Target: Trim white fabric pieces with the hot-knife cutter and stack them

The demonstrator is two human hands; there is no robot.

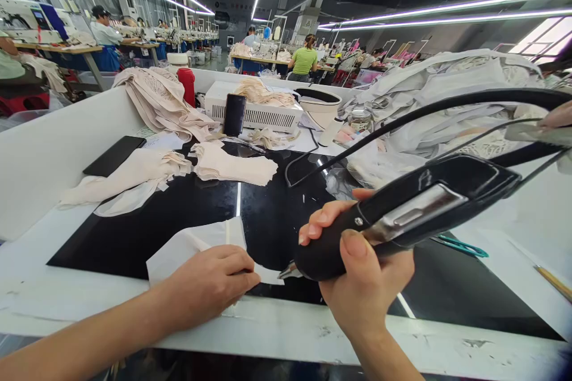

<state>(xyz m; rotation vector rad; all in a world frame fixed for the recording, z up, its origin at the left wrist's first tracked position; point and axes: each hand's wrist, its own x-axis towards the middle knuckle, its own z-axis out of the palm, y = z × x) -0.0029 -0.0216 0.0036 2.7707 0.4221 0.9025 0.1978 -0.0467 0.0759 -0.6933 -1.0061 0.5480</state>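
L hand (212, 283) flat, fingers spread narrow, pinning white fabric piece (196, 247) to black glass worktop (268, 220), prob. so it can't slip. R hand (361, 277) wrapped round black corded cutting tool (402, 214), metal tip just beside L fingertips at fabric edge. Cord arcs up behind R hand. Beige cut pieces (232, 166) stacked well beyond L hand; teal snips (462, 246) just right of R.

Left hand (210, 286) flat, palm down, pressing white fabric piece (196, 247) onto black glossy panel (134, 226) of counter (277, 333). Right hand (361, 274) wrapped around black handheld cutting tool (402, 214), metal tip (287, 272) just beside left fingertips, touching fabric edge. Black cable (447, 107) arcs up from tool. Beige fabric stacks (232, 166) beyond left hand. Teal scissors (462, 246) right of right hand. White garment heap (447, 95) beyond it.
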